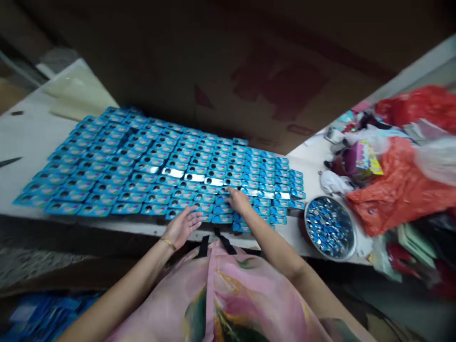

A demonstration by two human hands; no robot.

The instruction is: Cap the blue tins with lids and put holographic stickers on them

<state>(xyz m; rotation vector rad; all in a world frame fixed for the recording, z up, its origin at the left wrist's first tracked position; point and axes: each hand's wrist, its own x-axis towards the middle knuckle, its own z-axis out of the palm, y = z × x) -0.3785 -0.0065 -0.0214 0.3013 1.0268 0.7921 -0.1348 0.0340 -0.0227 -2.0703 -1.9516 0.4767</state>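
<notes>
Rows of blue printed cards [123,208] cover the table, many overlapping. Cards toward the left bear a dark round spot; those at the right end show a blue round [261,209] instead. My right hand [240,202] reaches into these rows, its fingertips drawn together at one card; whatever they pinch is too small to make out. Above the front edge of the cards, my left hand [182,227] is open, palm partly up and fingers loosely stretched, with nothing visible in it. A metal bowl [352,237] to the right contains many small shiny blue and silver discs [326,223].
A large brown cardboard box [160,61] rises behind the cards. Red plastic bags [392,185] and mixed clutter crowd the right side. At left lie a pale sheet [80,92] and a dark pointed tool [10,162]. More blue items [50,313] sit below the table.
</notes>
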